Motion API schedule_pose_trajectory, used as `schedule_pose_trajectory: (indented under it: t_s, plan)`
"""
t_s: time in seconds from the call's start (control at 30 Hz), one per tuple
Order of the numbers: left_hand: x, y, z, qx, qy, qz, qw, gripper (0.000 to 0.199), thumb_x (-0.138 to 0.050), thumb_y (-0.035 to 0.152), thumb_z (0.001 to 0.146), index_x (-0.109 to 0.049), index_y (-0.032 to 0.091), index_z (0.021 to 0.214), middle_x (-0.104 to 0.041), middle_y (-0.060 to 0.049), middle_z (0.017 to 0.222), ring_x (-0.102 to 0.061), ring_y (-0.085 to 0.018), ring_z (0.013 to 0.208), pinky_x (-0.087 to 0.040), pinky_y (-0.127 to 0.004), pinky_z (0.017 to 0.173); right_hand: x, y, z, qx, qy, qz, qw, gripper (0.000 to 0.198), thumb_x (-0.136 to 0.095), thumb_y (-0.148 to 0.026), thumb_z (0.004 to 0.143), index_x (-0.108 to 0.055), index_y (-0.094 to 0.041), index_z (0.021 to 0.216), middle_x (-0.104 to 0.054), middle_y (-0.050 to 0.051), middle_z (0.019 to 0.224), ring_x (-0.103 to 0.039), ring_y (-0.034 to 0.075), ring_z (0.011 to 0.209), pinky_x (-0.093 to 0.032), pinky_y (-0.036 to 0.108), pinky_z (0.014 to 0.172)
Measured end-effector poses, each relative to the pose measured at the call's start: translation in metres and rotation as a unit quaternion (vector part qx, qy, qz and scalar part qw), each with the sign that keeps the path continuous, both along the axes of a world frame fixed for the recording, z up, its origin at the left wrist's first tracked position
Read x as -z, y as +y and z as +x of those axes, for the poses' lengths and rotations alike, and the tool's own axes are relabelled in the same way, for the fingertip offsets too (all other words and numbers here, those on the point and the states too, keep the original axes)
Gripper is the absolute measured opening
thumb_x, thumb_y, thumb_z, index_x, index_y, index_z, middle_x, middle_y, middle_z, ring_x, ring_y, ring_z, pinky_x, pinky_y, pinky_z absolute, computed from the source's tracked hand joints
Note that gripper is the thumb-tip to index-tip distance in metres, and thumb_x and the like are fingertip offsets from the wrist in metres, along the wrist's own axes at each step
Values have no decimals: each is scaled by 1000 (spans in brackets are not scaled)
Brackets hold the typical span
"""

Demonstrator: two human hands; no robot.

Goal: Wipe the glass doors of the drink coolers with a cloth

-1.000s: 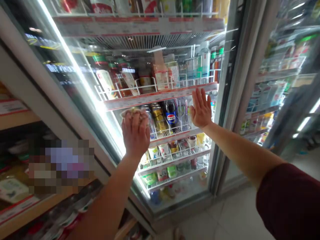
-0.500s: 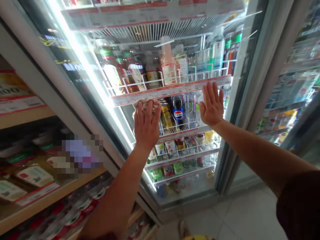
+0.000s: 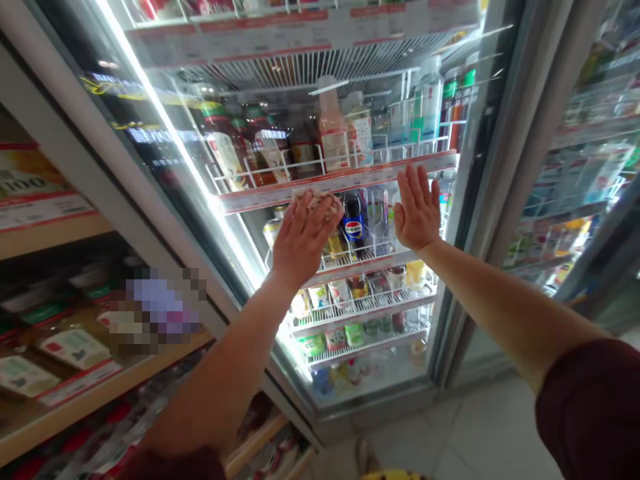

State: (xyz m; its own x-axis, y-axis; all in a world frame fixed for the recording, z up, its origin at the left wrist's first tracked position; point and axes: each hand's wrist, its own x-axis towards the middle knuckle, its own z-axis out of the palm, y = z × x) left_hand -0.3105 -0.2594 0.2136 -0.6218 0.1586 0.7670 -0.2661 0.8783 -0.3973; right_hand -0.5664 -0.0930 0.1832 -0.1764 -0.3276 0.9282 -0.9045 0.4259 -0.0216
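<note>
My left hand [image 3: 304, 240] presses a crumpled, pale pinkish cloth [image 3: 320, 202] against the glass door [image 3: 380, 390] of a lit drinks fridge. Its fingers lie over the cloth, which sticks out past the fingertips. Further right, my right hand [image 3: 419, 210] rests with palm and fingers stretched out toward the same glass, holding nothing. Behind the pane, a dark cola bottle with a blue label [image 3: 353, 223] shows between the two hands. A shelf edge with a price strip [image 3: 370, 175] runs just above the left hand and behind the right fingertips.
Inside the fridge, wire shelves carry bottles, including a pink one [image 3: 332, 137], and small cups [image 3: 336, 339]. On the left stands a wooden shelf [image 3: 105, 393] with bottles. A second glass-fronted cooler [image 3: 575, 167] is on the right. Below lies a tiled floor [image 3: 480, 427].
My left hand has slid right and slightly up with the cloth, now covering part of the golden cans. My right hand stays nearly in place at the glass.
</note>
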Motion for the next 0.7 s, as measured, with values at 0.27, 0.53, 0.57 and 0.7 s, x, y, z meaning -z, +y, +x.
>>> schedule_pose_trajectory:
  t_s: [0.27,0.53,0.57,0.7]
  plan:
    - [-8,-6,3,-44,150,64,986,72,-49,17,103,-34,30,172,-28,-5,179,1,-35,171,-15,-67,139,0,0,1,-3,0,-6,1000,70,-27,-36,107,-25,-22,175,-36,9,179,-21,32,170,-19,65,136]
    - [16,-23,25,-66,124,-19,990,60,-51,23,108,-41,26,168,-35,-9,176,-19,-37,168,-25,-67,135,3,-4,-3,2,34,-29,999,68,-25,-34,107,-29,-19,174,-40,11,177,-24,31,170,-23,64,135]
    - [9,-27,29,-82,160,13,984,59,-48,26,110,-40,23,168,-29,-10,179,-17,-40,168,-24,-70,134,3,-5,-3,5,37,-29,999,68,-24,-34,107,-30,-18,173,-41,11,176,-25,30,170,-23,63,135]
    - [37,-16,22,-59,159,15,985,61,-46,23,108,-39,13,168,-25,-15,179,-9,-42,168,-25,-70,133,2,-5,-1,24,41,-24,999,67,-23,-32,108,-31,-19,173,-42,10,176,-25,29,169,-25,60,136]
